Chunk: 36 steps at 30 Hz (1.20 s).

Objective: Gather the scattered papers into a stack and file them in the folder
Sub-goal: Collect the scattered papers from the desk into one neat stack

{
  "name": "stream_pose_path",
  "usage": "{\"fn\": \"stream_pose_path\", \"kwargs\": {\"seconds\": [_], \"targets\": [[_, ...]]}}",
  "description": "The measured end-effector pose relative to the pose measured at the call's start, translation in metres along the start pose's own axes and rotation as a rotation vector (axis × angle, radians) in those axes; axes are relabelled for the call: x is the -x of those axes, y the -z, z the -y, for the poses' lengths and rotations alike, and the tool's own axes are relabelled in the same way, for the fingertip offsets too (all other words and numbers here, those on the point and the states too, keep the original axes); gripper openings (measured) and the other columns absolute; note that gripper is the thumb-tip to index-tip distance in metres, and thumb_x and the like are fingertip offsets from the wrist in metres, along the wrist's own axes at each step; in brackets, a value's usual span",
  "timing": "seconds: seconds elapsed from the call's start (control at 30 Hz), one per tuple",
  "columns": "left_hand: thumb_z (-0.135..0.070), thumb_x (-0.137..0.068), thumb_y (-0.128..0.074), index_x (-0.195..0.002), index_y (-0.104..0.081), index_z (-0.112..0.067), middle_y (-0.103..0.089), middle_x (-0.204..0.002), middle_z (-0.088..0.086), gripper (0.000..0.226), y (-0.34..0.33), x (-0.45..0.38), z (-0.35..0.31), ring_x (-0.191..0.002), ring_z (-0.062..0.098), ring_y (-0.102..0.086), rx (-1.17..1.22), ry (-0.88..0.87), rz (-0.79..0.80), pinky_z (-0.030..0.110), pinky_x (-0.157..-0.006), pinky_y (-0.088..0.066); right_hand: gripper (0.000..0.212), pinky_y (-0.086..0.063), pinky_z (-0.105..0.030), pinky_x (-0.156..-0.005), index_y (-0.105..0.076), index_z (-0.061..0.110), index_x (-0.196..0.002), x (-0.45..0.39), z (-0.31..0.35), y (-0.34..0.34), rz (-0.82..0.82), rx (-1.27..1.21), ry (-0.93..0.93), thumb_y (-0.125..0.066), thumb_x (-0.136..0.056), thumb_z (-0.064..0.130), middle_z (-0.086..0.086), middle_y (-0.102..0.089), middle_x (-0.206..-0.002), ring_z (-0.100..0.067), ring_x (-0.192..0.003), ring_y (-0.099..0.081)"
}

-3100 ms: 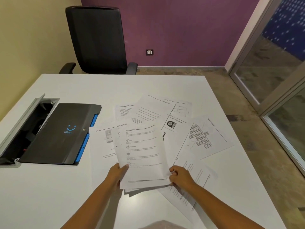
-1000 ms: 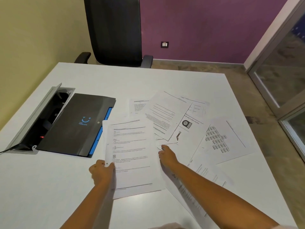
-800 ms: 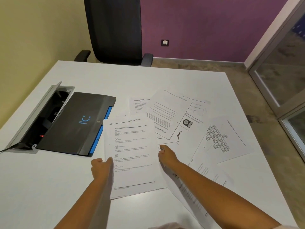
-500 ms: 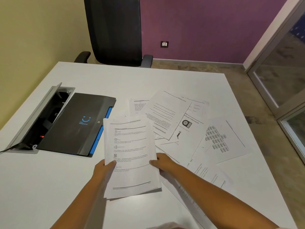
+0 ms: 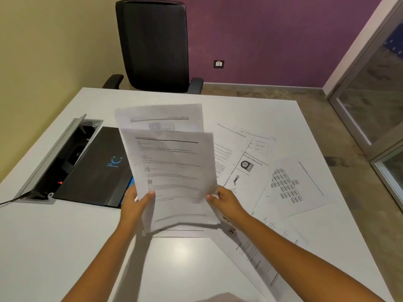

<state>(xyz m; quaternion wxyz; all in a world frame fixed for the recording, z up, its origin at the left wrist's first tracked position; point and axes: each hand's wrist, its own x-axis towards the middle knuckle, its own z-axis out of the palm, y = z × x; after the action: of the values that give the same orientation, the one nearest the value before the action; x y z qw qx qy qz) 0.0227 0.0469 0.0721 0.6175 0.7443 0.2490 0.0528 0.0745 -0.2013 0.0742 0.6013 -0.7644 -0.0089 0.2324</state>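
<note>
You are holding a stack [image 5: 174, 171] of papers up off the bench [image 5: 54, 247], tilted toward you. Your left hand [image 5: 136, 205] is gripping its lower left edge, thumb lying on the front sheet. Your right hand [image 5: 225, 202] is gripping the lower right edge, fingers [image 5: 212, 198] curling around it. A 2nd sheet is sticking up behind the front one, blurred. The folder [image 5: 98, 168], black with a blue edge, is lying closed on the bench just left of the stack, beside an open cable box [image 5: 63, 158]. More papers [image 5: 272, 182] are lying spread and overlapping on the bench to the right, under and beyond your right arm. A black chair [image 5: 152, 44] is standing at the far side.
</note>
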Motion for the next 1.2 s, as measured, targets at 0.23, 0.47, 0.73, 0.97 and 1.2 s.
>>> {"fn": "stream_pose_path", "kwargs": {"seconds": [0.23,0.47,0.73,0.97,1.2], "targets": [[-0.015,-0.081,-0.067,-0.125,-0.054,-0.008,-0.063,-0.116,0.01,0.046,-0.025,0.001,-0.043,-0.106,0.028,-0.058,0.159,-0.031,0.065,0.042,-0.092,-0.047,0.032,-0.049,-0.004,-0.058,-0.063,0.021,-0.109,-0.007,0.028,0.023,-0.069,-0.069,0.025,-0.073,-0.079,0.018,0.015,-0.064,-0.09,0.007,-0.077,-0.06],[-0.014,-0.08,-0.067,-0.118,-0.056,-0.016,-0.063,-0.113,0.009,0.04,-0.031,0.006,-0.043,-0.104,0.026,-0.057,0.152,-0.036,0.109,0.042,-0.086,-0.05,0.03,-0.05,-0.004,-0.062,-0.063,0.027,-0.101,-0.009,0.029,0.029,-0.056,-0.117,0.03,-0.076,-0.076,0.019,0.022,-0.065,-0.085,0.01,-0.075,-0.063],[-0.028,-0.087,-0.059,-0.121,-0.049,-0.02,-0.058,-0.11,0.004,0.036,-0.036,0.02,0.002,-0.102,0.025,-0.052,0.009,0.094,0.081,0.039,-0.083,-0.047,0.043,-0.045,-0.014,-0.079,-0.055,0.01,-0.124,-0.004,-0.012,0.023,-0.068,0.073,-0.041,-0.068,-0.083,0.014,0.001,-0.063,-0.11,-0.017,-0.107,-0.06],[-0.026,-0.09,-0.055,-0.12,-0.052,-0.007,-0.057,-0.104,0.005,0.035,-0.017,0.018,0.02,-0.092,0.026,-0.055,-0.088,0.167,-0.071,0.044,-0.081,-0.048,0.068,-0.039,-0.027,-0.104,-0.035,0.021,-0.139,0.009,-0.043,0.042,0.02,0.466,-0.003,-0.07,-0.082,0.017,-0.003,-0.029,-0.15,-0.015,-0.134,-0.039],[-0.032,-0.085,-0.062,-0.096,-0.051,-0.017,-0.06,-0.093,0.009,0.022,0.01,0.022,0.054,-0.079,0.028,-0.059,-0.136,0.452,0.01,0.046,-0.077,-0.048,0.086,-0.006,-0.046,-0.118,-0.014,0.023,-0.148,0.025,-0.079,0.063,-0.053,1.03,-0.139,-0.065,-0.082,0.042,-0.006,-0.005,-0.159,-0.025,-0.147,-0.004]]}}
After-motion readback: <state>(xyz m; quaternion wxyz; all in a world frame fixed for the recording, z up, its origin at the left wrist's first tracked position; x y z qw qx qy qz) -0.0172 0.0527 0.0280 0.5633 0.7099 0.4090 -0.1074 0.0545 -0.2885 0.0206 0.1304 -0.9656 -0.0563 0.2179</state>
